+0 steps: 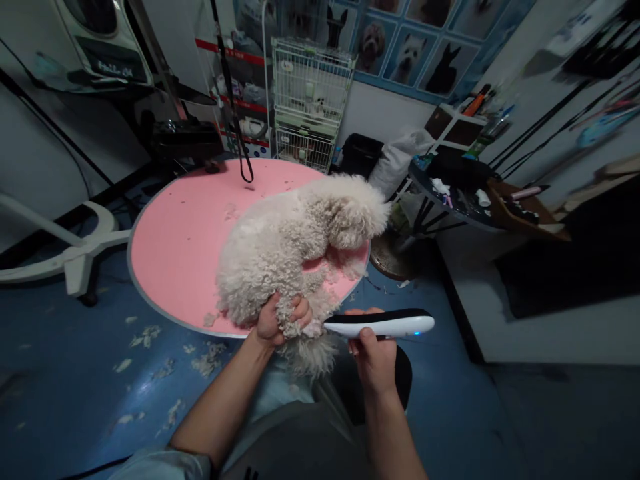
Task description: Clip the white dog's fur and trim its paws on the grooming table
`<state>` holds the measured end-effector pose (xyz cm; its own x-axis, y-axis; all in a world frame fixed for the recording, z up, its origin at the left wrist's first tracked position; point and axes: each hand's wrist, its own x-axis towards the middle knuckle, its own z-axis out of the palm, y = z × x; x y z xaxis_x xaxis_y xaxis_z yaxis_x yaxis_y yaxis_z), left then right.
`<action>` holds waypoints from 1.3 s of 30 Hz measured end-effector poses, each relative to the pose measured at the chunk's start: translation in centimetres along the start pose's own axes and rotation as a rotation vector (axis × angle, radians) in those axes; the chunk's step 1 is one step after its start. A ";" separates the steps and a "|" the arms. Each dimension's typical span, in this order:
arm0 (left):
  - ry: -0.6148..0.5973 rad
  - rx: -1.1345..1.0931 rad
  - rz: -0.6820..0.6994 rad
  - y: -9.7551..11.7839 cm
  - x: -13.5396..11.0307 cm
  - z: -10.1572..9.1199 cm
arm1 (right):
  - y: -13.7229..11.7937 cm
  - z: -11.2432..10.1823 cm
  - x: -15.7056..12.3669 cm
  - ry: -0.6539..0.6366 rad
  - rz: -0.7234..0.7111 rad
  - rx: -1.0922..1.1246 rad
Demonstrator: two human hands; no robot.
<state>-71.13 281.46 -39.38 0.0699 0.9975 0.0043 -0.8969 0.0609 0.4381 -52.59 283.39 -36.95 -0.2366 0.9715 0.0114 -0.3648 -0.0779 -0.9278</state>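
A small white curly dog [295, 240] stands on a round pink grooming table [180, 247], head turned to the right. My left hand [277, 323] is closed round one of its hind legs at the table's near edge. My right hand [373, 353] grips a black and white electric clipper [383, 323] held level, its tip touching the fur by the held leg. A small blue light glows on the clipper.
A black leash loop [245, 167] hangs over the table's far side. Fur clippings [205, 363] lie on the blue floor. A white stand base [75, 253] sits left. Wire cages [310, 100] stand behind. A cluttered tool tray [465, 193] is at right.
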 end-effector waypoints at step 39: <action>0.015 0.013 -0.022 -0.6 0.3 -0.4 | 0.9 -1.2 -1.0 -0.092 -0.255 -0.271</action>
<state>-70.80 281.77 -40.01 0.0828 0.9964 -0.0186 -0.8896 0.0823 0.4493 -51.62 282.64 -38.26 -0.2534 0.9270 0.2766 -0.1735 0.2378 -0.9557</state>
